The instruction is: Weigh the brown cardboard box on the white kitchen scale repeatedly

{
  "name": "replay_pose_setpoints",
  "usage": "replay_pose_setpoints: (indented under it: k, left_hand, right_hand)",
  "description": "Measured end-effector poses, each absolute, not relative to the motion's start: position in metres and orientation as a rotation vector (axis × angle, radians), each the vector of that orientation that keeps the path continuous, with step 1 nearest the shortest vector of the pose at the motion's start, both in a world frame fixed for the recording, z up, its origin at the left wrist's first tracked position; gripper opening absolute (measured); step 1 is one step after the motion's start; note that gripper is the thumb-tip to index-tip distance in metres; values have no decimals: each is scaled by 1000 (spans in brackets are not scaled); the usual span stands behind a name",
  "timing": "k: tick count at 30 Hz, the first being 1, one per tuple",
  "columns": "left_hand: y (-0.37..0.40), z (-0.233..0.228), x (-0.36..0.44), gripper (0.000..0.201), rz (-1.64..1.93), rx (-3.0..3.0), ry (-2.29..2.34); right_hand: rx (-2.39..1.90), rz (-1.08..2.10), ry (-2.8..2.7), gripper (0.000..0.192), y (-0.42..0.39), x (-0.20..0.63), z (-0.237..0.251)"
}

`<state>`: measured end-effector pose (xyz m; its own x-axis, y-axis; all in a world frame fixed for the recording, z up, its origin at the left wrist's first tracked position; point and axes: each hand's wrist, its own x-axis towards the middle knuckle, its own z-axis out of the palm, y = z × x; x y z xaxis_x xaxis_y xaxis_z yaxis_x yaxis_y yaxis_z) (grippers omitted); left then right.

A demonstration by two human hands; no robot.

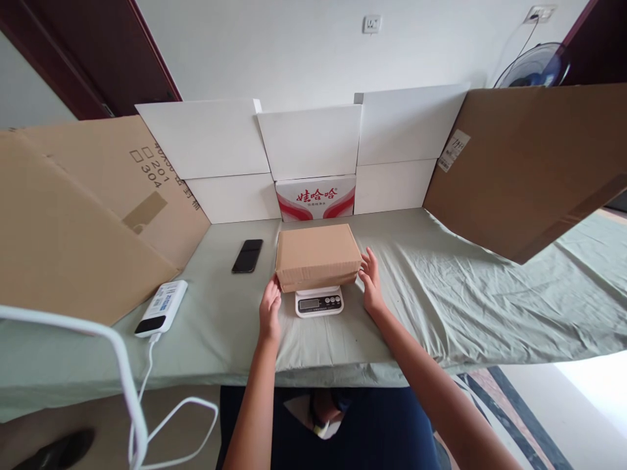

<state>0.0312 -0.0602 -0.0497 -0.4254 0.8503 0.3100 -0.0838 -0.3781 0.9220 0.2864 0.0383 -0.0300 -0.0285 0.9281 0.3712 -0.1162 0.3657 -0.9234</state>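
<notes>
A closed brown cardboard box (318,248) rests on a small white digital kitchen scale (319,304), whose display and buttons stick out in front of it. The box hides the scale's weighing plate. My left hand (271,303) has its fingers against the box's lower left corner. On the opposite side, my right hand (371,281) touches the box's right end with its fingers and thumb slightly parted. Between them the two hands grip the box by its ends. Any reading on the display is too small to make out.
A black phone (247,256) lies left of the box. Farther left is a white power bank (162,308) with a white cable (122,352) looping over the table edge. Large cardboard panels (529,163) flank the green cloth (470,287); white panels (311,143) stand behind.
</notes>
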Motion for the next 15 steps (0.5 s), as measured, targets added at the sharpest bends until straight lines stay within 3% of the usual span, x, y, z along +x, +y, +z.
replay_pose_setpoints:
  k: [15]
  left_hand:
    - [-61, -53, 30, 66, 1869, 1122, 1169]
  right_hand:
    - [-812, 1008, -1325, 65, 39, 285, -31]
